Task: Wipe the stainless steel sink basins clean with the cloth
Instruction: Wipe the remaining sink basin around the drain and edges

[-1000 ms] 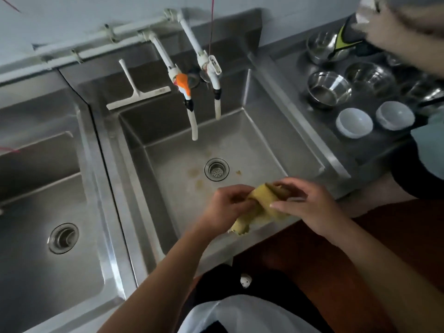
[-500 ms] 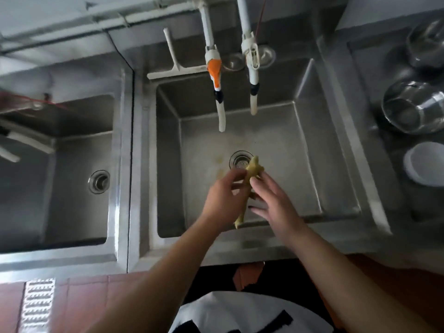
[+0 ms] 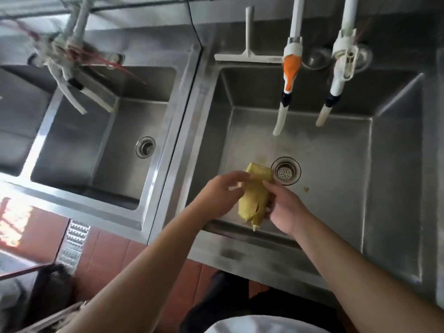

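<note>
Two bare hands hold one folded yellow textured cloth (image 3: 255, 194) above the near half of the right-hand stainless steel basin (image 3: 336, 179), and the coming wipe turns on how that cloth lies between them. Its long axis runs roughly away from the person, the far end rounded and sitting just beside the round perforated drain strainer (image 3: 286, 171), the near end ragged and hanging over the basin's front wall. The left hand (image 3: 219, 192) lies on the cloth's left flank, its fingers (image 3: 236, 180) curled narrowly against the upper part of the fold. The right hand (image 3: 284, 210) cups the cloth from the right and beneath, its fingers (image 3: 270, 186) pressed to the edge nearest the strainer. Both hands are touching the cloth; neither is spread wide. The cloth appears to be held clear of the basin floor, though how far I cannot tell.

The right hand seems the nearer to the dirty patch: a small brownish stain (image 3: 306, 188) lies on the basin floor just right of the strainer, and a faint tan smear (image 3: 260, 156) sits just beyond the cloth's far end. I judge the wiping not yet begun, the cloth being shaped into a pad first. The left-hand stainless steel basin (image 3: 101, 145), well apart across the dividing rim, would need a reach leftward.
</note>
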### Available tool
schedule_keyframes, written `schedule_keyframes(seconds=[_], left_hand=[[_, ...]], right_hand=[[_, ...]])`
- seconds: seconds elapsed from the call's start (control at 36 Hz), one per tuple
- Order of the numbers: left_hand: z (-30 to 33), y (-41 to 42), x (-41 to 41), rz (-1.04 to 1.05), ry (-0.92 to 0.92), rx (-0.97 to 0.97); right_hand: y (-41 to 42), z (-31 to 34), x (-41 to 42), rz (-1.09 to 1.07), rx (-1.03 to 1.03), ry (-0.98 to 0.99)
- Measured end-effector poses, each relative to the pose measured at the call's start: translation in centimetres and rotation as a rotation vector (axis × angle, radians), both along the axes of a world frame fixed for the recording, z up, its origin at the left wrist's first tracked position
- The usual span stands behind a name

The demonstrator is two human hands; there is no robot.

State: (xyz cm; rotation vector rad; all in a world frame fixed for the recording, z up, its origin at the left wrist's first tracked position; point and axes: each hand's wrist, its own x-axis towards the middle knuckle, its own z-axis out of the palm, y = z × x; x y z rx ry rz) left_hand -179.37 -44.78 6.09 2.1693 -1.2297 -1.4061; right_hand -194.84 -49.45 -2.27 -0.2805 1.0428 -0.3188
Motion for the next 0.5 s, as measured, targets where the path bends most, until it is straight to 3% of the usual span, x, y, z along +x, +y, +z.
schedule_keyframes(seconds=[0.11,0.28,0.42,0.5], left_hand=[[-3.1,-1.9,5.9,-0.033,-0.466,-0.133],[-9.0,-5.6,14.7,-0.127,-0.816,-0.097],[-12.0,-7.5,18.5,-0.219,-0.828,-0.157],[-12.8,-7.2,18.4,-0.212,-0.832,-0.227]], right_hand=[[-1.7,-3.0,0.8,-0.006,0.061,0.014],[-6.0,-7.3,4.1,0.067,-0.056,0.3],[-11.1,-10.4,8.3,0.084,-0.236,0.562],[-14.0,-11.8,10.5,0.186,-0.343,0.616]])
